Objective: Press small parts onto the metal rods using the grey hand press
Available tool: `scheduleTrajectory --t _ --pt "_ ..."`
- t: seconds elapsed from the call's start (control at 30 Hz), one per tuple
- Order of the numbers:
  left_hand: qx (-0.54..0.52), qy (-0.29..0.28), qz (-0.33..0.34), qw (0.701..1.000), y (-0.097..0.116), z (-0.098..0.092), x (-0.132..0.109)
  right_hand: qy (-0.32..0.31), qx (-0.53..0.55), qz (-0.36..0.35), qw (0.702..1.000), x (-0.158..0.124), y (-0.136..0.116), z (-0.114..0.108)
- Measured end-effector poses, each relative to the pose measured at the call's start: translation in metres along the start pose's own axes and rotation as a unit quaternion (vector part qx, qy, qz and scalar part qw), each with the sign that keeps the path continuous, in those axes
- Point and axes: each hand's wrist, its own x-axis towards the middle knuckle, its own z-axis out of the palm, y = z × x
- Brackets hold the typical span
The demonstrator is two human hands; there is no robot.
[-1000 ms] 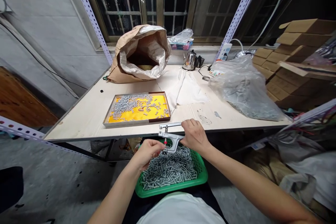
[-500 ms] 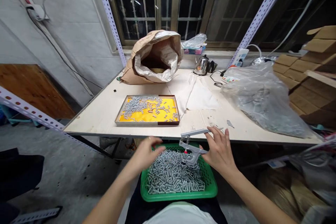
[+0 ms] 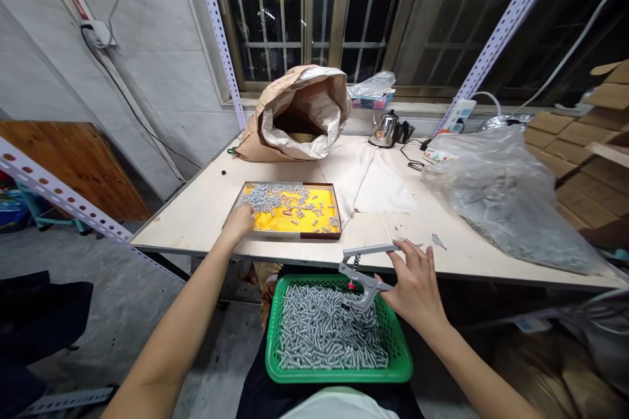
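Observation:
My left hand (image 3: 240, 222) is over the left front part of a shallow tray (image 3: 273, 236) lined in yellow. Its fingers are drawn together among small silvery metal pieces (image 3: 268, 198); whatever they may pinch is hidden. My right hand (image 3: 413, 281) is wrapped round the handles of grey metal hand pliers (image 3: 361, 298), which have a spring and a red tip between the jaws. The jaws stand apart above a green plastic basket (image 3: 339, 376) on my lap. Many screw-like metal pieces (image 3: 324, 334) fill the basket.
A large paper sack (image 3: 255, 131) lies open-mouthed on the table (image 3: 187, 222). Behind are a steel kettle (image 3: 384, 129) and a power strip (image 3: 459, 116). At right are a clear plastic bag (image 3: 511, 196) and stacked cardboard boxes (image 3: 580, 163).
My left hand has moved from above the basket's left edge forward and left into the tray. My right hand keeps the pliers over the basket. The view has shifted slightly.

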Motion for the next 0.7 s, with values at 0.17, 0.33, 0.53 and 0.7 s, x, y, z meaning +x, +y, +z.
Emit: scheduleTrajectory --t 0.17,0.33,0.53,0.7 --pt "-0.124 0.012 0.028 0.992 0.023 0.009 -0.046 0.002 0.01 0.001 1.0 0.016 -0.01 -0.001" --pt "-0.511 -0.23 -0.024 0.828 0.07 0.043 -0.119 0.013 0.024 -0.001 1.0 0.031 -0.026 -0.002" --pt "-0.616 -0.308 -0.148 0.71 0.089 0.068 -0.161 -0.003 0.02 -0.007 1.0 0.033 -0.035 -0.001" --pt "-0.583 -0.288 -0.137 0.747 0.087 0.071 -0.162 -0.023 0.02 -0.005 1.0 0.029 -0.034 0.001"
